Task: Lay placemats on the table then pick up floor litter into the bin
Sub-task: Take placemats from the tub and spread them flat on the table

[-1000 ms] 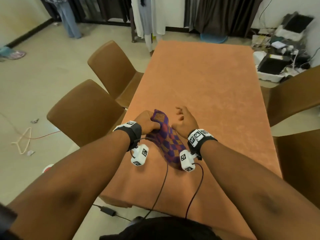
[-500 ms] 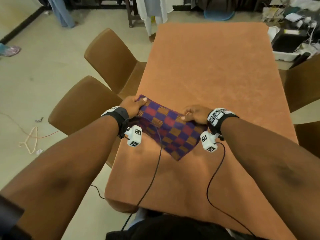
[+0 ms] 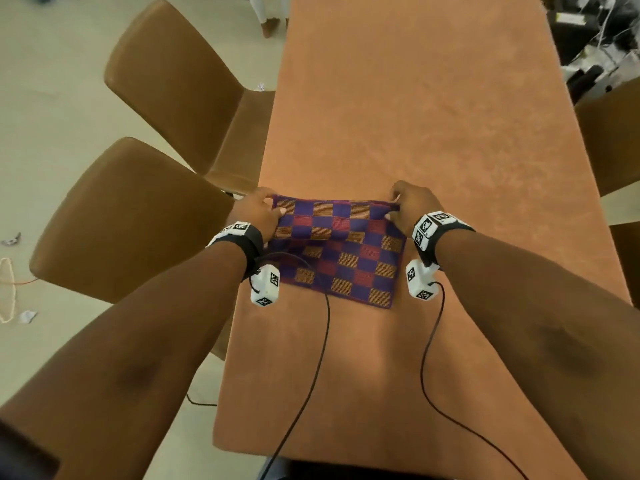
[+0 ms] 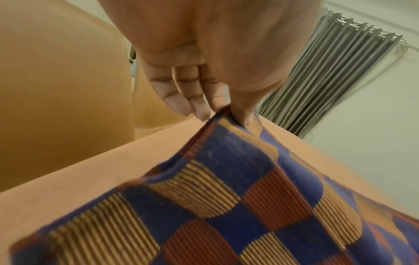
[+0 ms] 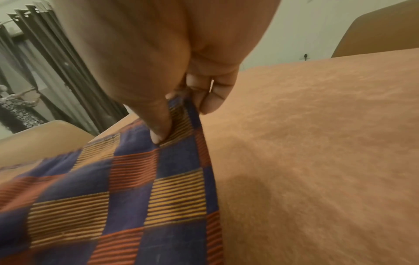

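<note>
While a second ago it was still a bunched wad between the hands, the purple, red and orange checked woven placemat [image 3: 341, 249] now lies spread almost flat on the orange cloth-covered desk [image 3: 433, 109], near its front left edge and squarer than half a second back. That suggests the first mat is nearly laid, needing only release and perhaps a final smoothing; the litter part has not begun.

The left hand [image 3: 258, 211] has its grip clamped on the mat's far left corner, and the right hand [image 3: 412, 206] pinches the far right corner.

The head view shows the whole layout: two brown chairs [image 3: 138, 216] tucked beside the desk, and small scraps of white litter [image 3: 27, 316] on the pale floor to the left. The left wrist view adds what it cannot: the corner is lifted slightly, thumb [image 4: 243, 114] pressed over it, with the mat's near part rippled. The right wrist view shows thumb [image 5: 158, 129] on top and fingers curled beneath the edge.
</note>
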